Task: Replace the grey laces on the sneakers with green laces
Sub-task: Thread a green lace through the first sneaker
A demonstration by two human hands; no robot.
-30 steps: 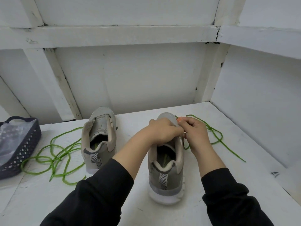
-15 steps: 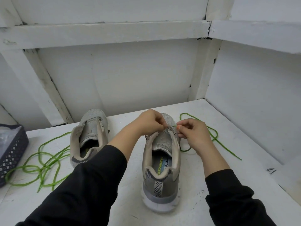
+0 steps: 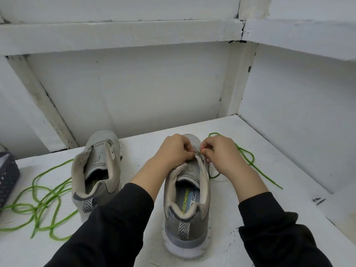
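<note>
Two grey sneakers stand on the white table, heels toward me, both without laces. The right sneaker (image 3: pixel 185 201) is in front of me; the left sneaker (image 3: pixel 97 170) stands to its left. My left hand (image 3: pixel 174 151) grips the right sneaker's upper near the front eyelets. My right hand (image 3: pixel 221 153) pinches a green lace (image 3: pixel 248 157) at the right eyelet row; the lace trails off to the right behind that hand. A second green lace (image 3: pixel 41 201) lies tangled at the left.
A dark mesh basket (image 3: pixel 7 176) sits at the left edge of the white table (image 3: pixel 269 170). White walls close in behind and on the right, with a beam overhead.
My view has shifted slightly, so the shoes sit differently in frame. Both hands have moved forward to the front eyelets, uncovering the right sneaker's opening and insole.
</note>
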